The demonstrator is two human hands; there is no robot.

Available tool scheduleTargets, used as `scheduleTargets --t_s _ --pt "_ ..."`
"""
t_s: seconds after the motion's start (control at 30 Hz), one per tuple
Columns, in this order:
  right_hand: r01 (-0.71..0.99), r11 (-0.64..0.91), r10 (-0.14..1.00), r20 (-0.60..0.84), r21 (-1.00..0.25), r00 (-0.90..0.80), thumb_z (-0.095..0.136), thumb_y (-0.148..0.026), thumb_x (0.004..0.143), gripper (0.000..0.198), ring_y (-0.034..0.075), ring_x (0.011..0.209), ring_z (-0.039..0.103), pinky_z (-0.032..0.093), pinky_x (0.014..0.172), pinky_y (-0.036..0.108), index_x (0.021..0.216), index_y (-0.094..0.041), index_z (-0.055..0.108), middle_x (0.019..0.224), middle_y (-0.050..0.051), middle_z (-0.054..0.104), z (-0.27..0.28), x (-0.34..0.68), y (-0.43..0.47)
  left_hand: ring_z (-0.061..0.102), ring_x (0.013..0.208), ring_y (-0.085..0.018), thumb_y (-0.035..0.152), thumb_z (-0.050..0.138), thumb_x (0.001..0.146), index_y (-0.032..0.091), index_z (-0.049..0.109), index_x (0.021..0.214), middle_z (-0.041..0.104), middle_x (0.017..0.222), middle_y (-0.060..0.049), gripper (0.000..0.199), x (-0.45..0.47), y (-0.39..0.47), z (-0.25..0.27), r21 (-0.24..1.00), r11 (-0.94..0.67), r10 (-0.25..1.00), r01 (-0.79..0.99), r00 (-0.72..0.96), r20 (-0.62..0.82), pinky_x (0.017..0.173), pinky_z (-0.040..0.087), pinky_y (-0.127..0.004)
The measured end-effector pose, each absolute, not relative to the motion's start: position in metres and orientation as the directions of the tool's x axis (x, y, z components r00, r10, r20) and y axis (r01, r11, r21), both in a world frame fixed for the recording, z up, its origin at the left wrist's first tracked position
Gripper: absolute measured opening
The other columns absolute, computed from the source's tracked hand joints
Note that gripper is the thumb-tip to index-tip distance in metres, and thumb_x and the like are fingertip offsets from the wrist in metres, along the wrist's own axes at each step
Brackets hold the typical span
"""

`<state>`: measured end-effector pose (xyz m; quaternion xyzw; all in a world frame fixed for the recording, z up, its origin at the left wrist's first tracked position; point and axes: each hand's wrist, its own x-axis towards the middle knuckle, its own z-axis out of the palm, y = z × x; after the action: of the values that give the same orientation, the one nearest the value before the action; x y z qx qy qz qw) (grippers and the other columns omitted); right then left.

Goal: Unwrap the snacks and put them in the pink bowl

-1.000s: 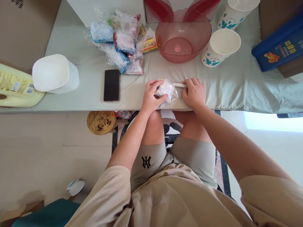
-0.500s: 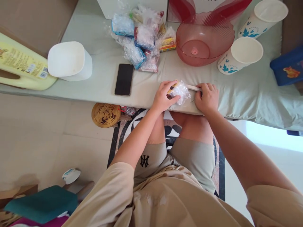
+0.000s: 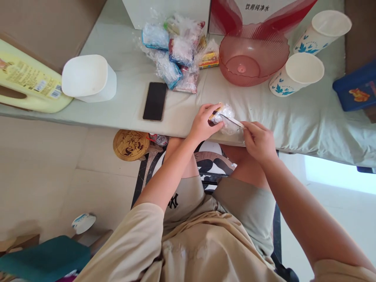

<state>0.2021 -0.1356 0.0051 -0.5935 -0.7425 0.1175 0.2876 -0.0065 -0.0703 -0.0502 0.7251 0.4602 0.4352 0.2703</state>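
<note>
My left hand (image 3: 203,123) is closed around a small bubble-wrapped packet (image 3: 227,113). Some yellow and dark colour shows at the packet's left end, by the fingers; the rest is under clear wrap. In my right hand (image 3: 260,140) is a slim knife (image 3: 236,122) with a pale handle, held between thumb and fingers. Its thin dark blade points left and lies over the wrap, near the left fingertips. Whether the blade has cut in, I cannot tell. Behind the left hand lies a pile of bubble-wrapped packets (image 3: 182,51), blue, red and yellow.
A black phone (image 3: 154,101) lies left of my hands. Beyond them stand a pink ribbed bowl (image 3: 249,74) and two paper cups (image 3: 283,84). At left are a white tub (image 3: 107,86) and a yellow jug (image 3: 35,82); a blue container (image 3: 355,86) is at right.
My right hand has turned and brought the knife from beside the packet to over its wrap. The left hand keeps its hold. The camera view has shifted slightly.
</note>
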Motion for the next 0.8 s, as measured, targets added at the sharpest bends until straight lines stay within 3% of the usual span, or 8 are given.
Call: scheduleTargets --t_s 0.2,0.4,0.47,0.57,0.67,0.8 --pt "0.883 0.234 0.961 0.233 -0.406 -0.148 0.045 -0.029 0.091 0.033 0.026 0.081 0.069 0.051 0.067 0.038 0.106 -0.024 0.074 0.095 0.009 0.074 0.007 0.237 -0.145 0.061 0.112 -0.024 0.031 0.074 0.077 0.025 0.060 0.128 0.058 0.124 -0.010 0.053 -0.005 -0.077 -0.047 0.804 -0.395 0.918 0.445 0.172 0.356 0.103 0.048 -0.039" --pt "0.867 0.134 0.960 0.278 -0.479 0.005 0.047 -0.029 0.088 0.031 0.026 0.079 0.067 0.053 0.074 0.041 0.105 -0.023 0.072 0.094 0.010 0.072 0.000 0.276 -0.138 0.062 0.108 -0.022 0.031 0.071 0.079 0.023 0.059 0.130 0.058 0.123 -0.011 0.053 -0.002 -0.076 -0.048 0.797 -0.379 0.924 0.471 0.144 0.354 0.095 0.053 -0.035" --pt "0.883 0.069 0.953 0.292 -0.464 0.079 0.047 -0.027 0.087 0.031 0.027 0.084 0.066 0.052 0.078 0.045 0.105 -0.022 0.071 0.096 0.012 0.071 -0.009 0.278 -0.127 0.063 0.105 -0.021 0.032 0.068 0.083 0.022 0.059 0.131 0.059 0.123 -0.011 0.051 0.000 -0.076 -0.048 0.793 -0.367 0.928 0.486 0.135 0.347 0.092 0.054 -0.034" --pt "0.913 -0.014 0.922 0.349 -0.407 0.169 0.048 -0.022 0.084 0.032 0.035 0.108 0.062 0.046 0.091 0.057 0.107 -0.021 0.070 0.109 0.015 0.069 -0.018 0.268 -0.115 0.064 0.107 -0.021 0.040 0.060 0.090 0.021 0.061 0.129 0.060 0.122 -0.012 0.044 -0.002 -0.074 -0.046 0.797 -0.355 0.933 0.488 0.135 0.333 0.093 0.053 -0.034" --pt "0.890 0.115 0.894 0.436 -0.441 0.101 0.050 -0.024 0.084 0.034 0.037 0.122 0.055 0.042 0.100 0.059 0.115 -0.019 0.067 0.121 0.018 0.065 -0.019 0.240 -0.111 0.063 0.113 -0.023 0.049 0.054 0.093 0.021 0.070 0.117 0.062 0.124 -0.012 0.040 -0.014 -0.069 -0.045 0.820 -0.319 0.946 0.476 0.111 0.304 0.100 0.050 -0.037" --pt "0.697 0.445 0.883 0.404 -0.561 -0.239 0.052 -0.031 0.087 0.049 0.030 0.124 0.056 0.046 0.103 0.049 0.134 -0.019 0.054 0.135 0.016 0.059 -0.020 0.190 -0.108 0.067 0.104 -0.023 0.056 0.047 0.093 0.020 0.072 0.097 0.070 0.108 -0.011 0.043 -0.041 -0.061 -0.043 0.948 -0.108 0.990 0.300 -0.051 0.129 0.093 0.054 -0.038"
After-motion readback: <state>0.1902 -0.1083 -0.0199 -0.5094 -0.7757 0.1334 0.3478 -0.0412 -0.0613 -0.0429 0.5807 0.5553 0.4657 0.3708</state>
